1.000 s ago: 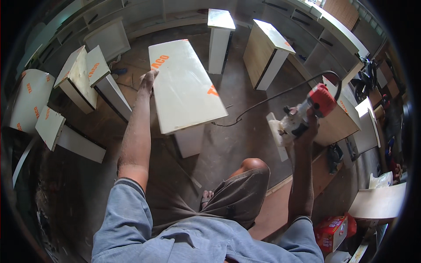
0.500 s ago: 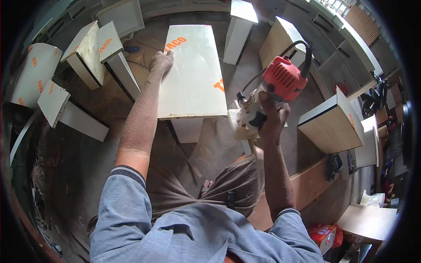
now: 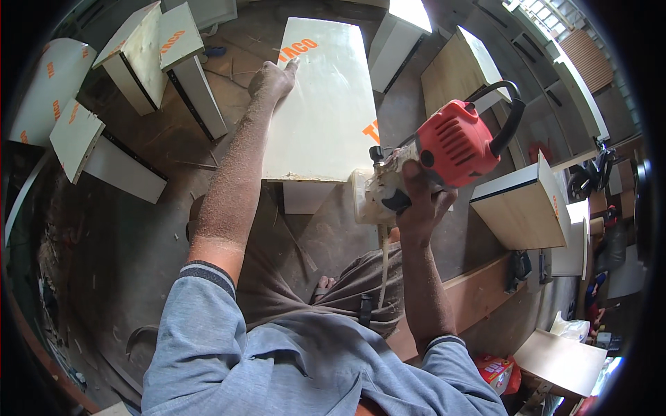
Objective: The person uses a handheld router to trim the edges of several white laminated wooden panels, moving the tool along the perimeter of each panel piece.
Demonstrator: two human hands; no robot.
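Note:
A pale laminated panel point(image 3: 322, 118) with orange print lies flat before me on a white support point(image 3: 305, 197). My left hand point(image 3: 272, 80) grips its left edge near the far end, fingers closed at the rim. Sawdust coats that forearm. In my right hand point(image 3: 421, 201) is a trim router with a red motor housing point(image 3: 456, 142), tilted on its side. Its flat base point(image 3: 361, 197) is at the panel's near right corner; whether they touch I cannot tell. My palm hides part of the router's body.
White-and-wood box pieces point(image 3: 128, 66) stand at the left, with a curved printed sheet point(image 3: 48, 87) beyond. More box pieces point(image 3: 524, 204) stand at the right. A long brown board point(image 3: 479, 295) lies by my right leg. A black cord loops from the router.
My right hand has brought the router in from the right, so its base is now at the panel's near right corner. My left hand keeps its grip; the whole view has shifted slightly.

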